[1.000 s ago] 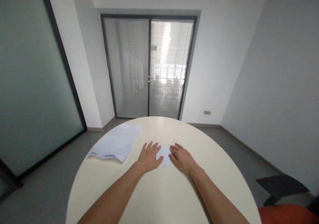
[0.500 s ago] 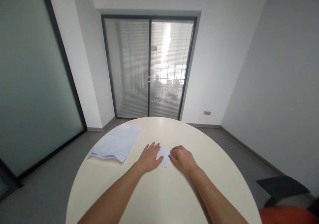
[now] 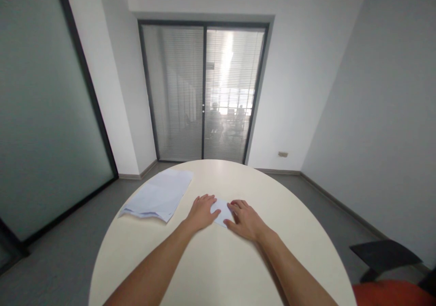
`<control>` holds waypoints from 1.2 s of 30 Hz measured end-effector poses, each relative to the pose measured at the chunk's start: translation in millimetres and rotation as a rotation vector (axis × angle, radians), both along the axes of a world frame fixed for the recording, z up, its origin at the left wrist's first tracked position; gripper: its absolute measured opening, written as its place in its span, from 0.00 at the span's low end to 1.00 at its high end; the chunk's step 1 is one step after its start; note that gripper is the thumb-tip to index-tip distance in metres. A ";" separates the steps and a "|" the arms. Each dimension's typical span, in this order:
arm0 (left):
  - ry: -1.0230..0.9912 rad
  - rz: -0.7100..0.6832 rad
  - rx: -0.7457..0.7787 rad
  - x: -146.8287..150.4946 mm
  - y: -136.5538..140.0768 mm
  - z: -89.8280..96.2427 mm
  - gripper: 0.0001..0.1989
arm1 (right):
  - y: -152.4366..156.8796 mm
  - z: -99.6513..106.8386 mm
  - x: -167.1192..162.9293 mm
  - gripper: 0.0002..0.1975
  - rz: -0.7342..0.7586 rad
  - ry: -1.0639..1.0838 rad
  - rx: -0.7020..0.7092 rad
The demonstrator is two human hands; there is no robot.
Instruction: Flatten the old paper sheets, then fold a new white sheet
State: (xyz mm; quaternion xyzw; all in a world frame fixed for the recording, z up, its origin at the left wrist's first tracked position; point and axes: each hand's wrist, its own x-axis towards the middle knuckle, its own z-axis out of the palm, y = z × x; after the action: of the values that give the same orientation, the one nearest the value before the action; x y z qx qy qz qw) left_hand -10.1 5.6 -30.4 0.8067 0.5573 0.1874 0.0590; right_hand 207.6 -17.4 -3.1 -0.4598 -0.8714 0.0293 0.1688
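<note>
A small white piece of paper (image 3: 222,211) lies flat on the round cream table (image 3: 218,269), between my two hands. My left hand (image 3: 203,211) rests over its left side, fingers stretched out and thumb on the paper. At the right edge of the paper is my right hand (image 3: 244,219), its thumb and fingers apart and touching the sheet. Parts of the paper are hidden under both hands.
To the left on the table lies a stack of larger white sheets (image 3: 158,193) with curled near edges. A chair with a black armrest (image 3: 384,254) and red seat (image 3: 391,293) stands at the lower right. Behind the table is a glass door with blinds (image 3: 177,97).
My right hand has opened from a pinch, its thumb and fingers now spread along the paper's right edge. The paper and my left hand have shifted slightly left.
</note>
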 end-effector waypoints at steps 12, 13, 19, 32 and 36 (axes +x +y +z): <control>-0.018 -0.017 0.057 0.1 -1.3 -1.0 0.24 | -0.6 -5.3 -6.6 0.28 -0.012 0.020 -0.026; -0.023 -0.010 0.056 0.3 -1.0 -1.6 0.24 | 0.6 -5.4 -5.0 0.27 0.001 0.022 -0.024; -0.036 0.020 0.080 1.4 0.3 -3.9 0.22 | 8.4 -5.3 2.5 0.22 0.013 0.046 0.033; -0.108 0.084 0.195 -2.1 6.0 -4.3 0.12 | 5.5 -6.3 -0.2 0.21 0.176 0.107 -0.056; -0.120 0.129 0.212 -6.5 6.0 -1.7 0.09 | 3.8 -1.2 1.9 0.20 0.202 0.097 -0.052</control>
State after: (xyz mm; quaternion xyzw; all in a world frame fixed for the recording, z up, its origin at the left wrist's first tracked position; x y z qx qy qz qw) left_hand -16.6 11.6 -32.2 0.7583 0.5806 0.2964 -0.0056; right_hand 209.4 -13.6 -4.3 -0.3718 -0.9030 0.0908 0.1951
